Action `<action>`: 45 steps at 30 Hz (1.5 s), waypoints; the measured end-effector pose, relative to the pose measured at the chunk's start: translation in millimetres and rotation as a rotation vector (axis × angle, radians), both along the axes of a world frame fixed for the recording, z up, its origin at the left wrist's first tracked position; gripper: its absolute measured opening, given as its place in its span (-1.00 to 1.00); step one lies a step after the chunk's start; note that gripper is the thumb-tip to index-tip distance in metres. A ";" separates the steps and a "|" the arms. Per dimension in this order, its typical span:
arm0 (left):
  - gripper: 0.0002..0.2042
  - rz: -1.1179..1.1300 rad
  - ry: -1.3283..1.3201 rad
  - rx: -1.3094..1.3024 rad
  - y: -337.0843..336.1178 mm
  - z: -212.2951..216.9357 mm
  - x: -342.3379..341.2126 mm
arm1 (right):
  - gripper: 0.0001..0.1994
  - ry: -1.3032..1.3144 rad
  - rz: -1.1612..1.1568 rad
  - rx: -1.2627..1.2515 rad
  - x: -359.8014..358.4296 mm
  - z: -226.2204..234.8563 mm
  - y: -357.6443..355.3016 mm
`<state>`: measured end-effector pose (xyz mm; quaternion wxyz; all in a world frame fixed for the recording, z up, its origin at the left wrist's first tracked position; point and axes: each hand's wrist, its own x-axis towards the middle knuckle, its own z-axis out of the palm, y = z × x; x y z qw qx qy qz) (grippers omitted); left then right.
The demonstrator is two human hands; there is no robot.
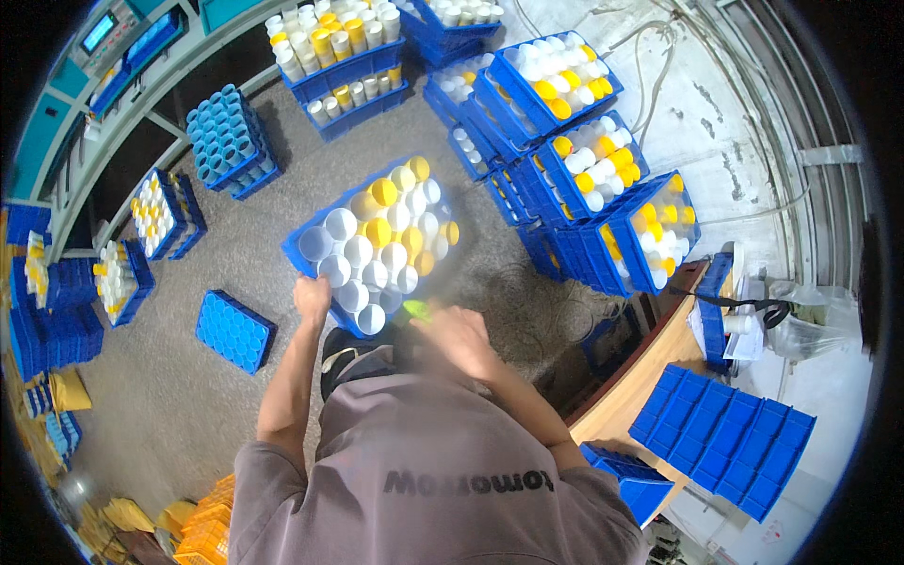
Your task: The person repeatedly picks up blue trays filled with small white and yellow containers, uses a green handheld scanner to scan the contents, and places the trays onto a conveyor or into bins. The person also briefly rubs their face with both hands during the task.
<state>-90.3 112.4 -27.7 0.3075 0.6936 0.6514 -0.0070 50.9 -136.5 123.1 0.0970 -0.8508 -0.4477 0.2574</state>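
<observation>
In front of me is a blue crate packed with upright white and yellow tubes, their round open ends facing up. My left hand is closed round the crate's near left edge. By its near right side is my right hand, blurred, fingers curled at a small bright green object that I cannot identify. Whether the right hand also touches the crate is unclear.
Stacked blue crates of tubes stand at the right, with more crates at the back. A light-blue tube block lies on the floor at left. A wooden table with blue trays is at lower right.
</observation>
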 end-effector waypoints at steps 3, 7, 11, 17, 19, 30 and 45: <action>-0.57 0.003 -0.017 -0.048 28.6 0.7 -5.0 | -0.56 -0.035 -0.084 -0.088 18.4 1.3 27.8; -0.66 0.056 -0.083 -0.120 66.1 0.6 -6.1 | -0.50 -0.043 -0.191 -0.165 55.8 1.0 61.0; -0.63 0.077 -0.226 -0.126 97.5 -3.9 -12.2 | -0.43 -0.131 -0.292 -0.098 92.3 -6.9 78.5; -0.67 0.083 -0.359 -0.167 131.7 -15.7 -19.5 | -0.44 -0.225 -0.464 -0.192 171.6 -20.2 112.0; -0.73 0.109 -0.505 -0.242 138.5 -20.8 -19.1 | -0.43 -0.204 -0.434 -0.229 187.3 -14.5 116.5; -0.73 0.197 -0.654 -0.357 174.4 -31.6 18.2 | -0.46 -0.089 -0.372 -0.380 246.0 -4.2 148.7; -0.77 0.333 -0.513 -0.220 271.0 -22.6 149.6 | -0.49 0.043 -0.091 -0.146 366.4 -42.2 275.0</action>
